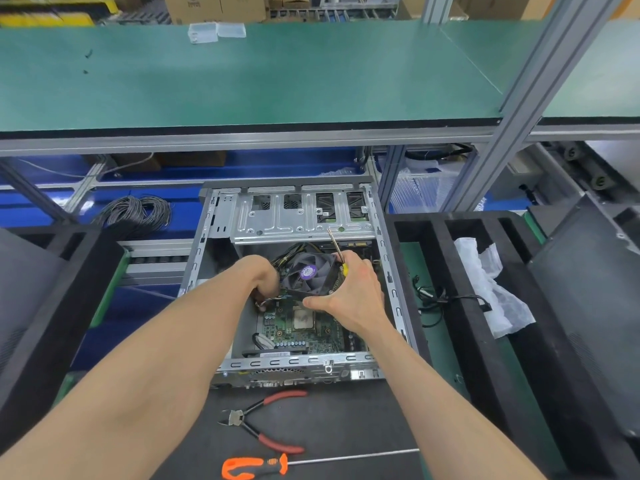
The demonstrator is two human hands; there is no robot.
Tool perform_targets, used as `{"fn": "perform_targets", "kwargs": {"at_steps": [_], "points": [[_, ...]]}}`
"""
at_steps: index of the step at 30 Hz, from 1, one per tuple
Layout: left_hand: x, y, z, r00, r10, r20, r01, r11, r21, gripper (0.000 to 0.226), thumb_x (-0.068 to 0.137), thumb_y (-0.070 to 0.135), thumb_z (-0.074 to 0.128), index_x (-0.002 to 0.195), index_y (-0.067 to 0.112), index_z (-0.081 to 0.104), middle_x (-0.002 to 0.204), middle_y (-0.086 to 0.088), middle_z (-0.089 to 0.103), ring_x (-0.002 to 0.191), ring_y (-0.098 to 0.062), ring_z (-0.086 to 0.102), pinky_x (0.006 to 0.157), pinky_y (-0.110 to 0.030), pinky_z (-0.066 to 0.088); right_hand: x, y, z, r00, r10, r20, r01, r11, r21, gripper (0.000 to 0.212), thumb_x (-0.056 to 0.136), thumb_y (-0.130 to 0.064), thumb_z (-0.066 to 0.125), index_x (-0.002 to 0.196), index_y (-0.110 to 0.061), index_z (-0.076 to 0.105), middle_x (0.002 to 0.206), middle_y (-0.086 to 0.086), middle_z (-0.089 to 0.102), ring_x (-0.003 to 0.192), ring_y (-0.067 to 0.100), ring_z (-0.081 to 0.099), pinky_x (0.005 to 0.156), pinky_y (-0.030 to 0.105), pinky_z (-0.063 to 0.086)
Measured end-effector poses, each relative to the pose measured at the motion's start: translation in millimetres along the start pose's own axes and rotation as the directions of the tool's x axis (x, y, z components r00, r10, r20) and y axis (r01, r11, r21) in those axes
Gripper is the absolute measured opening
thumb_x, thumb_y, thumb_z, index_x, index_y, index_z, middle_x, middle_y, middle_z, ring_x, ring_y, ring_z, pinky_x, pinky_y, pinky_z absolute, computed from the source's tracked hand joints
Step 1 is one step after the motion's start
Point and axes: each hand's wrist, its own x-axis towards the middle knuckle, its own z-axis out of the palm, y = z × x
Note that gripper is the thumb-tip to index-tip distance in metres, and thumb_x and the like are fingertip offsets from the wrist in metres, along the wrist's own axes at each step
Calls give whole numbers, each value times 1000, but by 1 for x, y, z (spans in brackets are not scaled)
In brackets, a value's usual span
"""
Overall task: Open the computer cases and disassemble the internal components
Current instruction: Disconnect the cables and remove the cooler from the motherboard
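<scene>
An open computer case (221,216) lies in front of me with its green motherboard (311,336) exposed. A black cooler fan (308,273) with a purple hub label is tilted up above the bare CPU (304,318). My right hand (353,292) grips the fan's right side and also holds a yellow-handled screwdriver (335,244), shaft pointing up and away. My left hand (265,275) is curled down inside the case at the fan's left edge, fingers around the wires there.
Red-handled cutters (263,422) and an orange-handled screwdriver (256,465) lie on the dark mat in front of the case. Black foam trays (485,306) flank the case; the right one holds a plastic bag (488,282) and cables. A coil of grey cable (135,211) lies back left.
</scene>
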Motion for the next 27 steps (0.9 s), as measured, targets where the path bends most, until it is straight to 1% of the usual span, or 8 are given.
{"fn": "perform_targets", "kwargs": {"at_steps": [3,6,12,14,16,18,22,27], "points": [[0,1,-1,1000,-1,-9,1,1000,-10,22,106,22,41,100,13,60,98,-8,57,75,-24,49,73,-31,42,0,0,0,1000,1,-3,-1,1000,6,75,43,-60,86,102,-37,45,94,-19,44,91,12,47,61,22,32],[2,2,-3,1000,-20,17,20,1000,-12,27,107,24,39,94,12,60,89,-5,56,63,-16,45,62,-27,39,0,0,0,1000,6,-11,-5,1000,15,76,42,-62,84,102,-40,43,92,-20,43,90,12,47,61,17,29],[1,0,-3,999,-37,29,38,998,-59,31,105,32,45,83,15,59,80,-2,57,70,-22,48,77,-31,41,1,0,0,1000,7,-13,-6,1000,8,76,42,-63,84,101,-39,43,91,-19,43,90,12,48,60,22,32],[-1,0,-4,999,-36,39,39,998,-59,30,106,28,42,88,13,61,78,-2,59,67,-20,46,77,-30,41,1,1,0,1000,2,-13,-2,1000,14,76,41,-63,83,102,-38,44,91,-19,44,90,11,47,60,20,31],[-1,0,-4,997,-28,74,34,995,-91,29,107,22,39,101,14,66,68,5,65,63,-15,47,66,-28,41,1,1,0,1000,2,-12,-2,1000,18,77,41,-63,83,103,-39,44,93,-19,45,90,9,47,61,18,30],[-1,-1,-2,992,-18,123,38,986,-164,33,108,19,34,105,13,66,75,9,66,64,-11,49,60,-24,38,2,1,1,1000,-2,-16,2,1000,21,77,42,-62,84,104,-38,45,94,-18,46,90,9,46,61,19,31],[-5,1,1,994,-15,108,45,959,-281,36,107,18,35,83,14,61,82,2,64,68,-11,54,61,-23,41,2,3,1,999,-16,-29,17,1000,22,77,43,-59,86,105,-36,46,94,-19,44,93,12,47,66,30,37],[-5,1,-1,997,-8,71,28,957,-289,40,107,15,37,75,14,61,75,1,60,60,-11,49,53,-20,37,3,3,1,999,-37,-39,38,999,18,79,45,-59,87,108,-35,46,95,-21,44,95,12,46,68,30,38]]}}
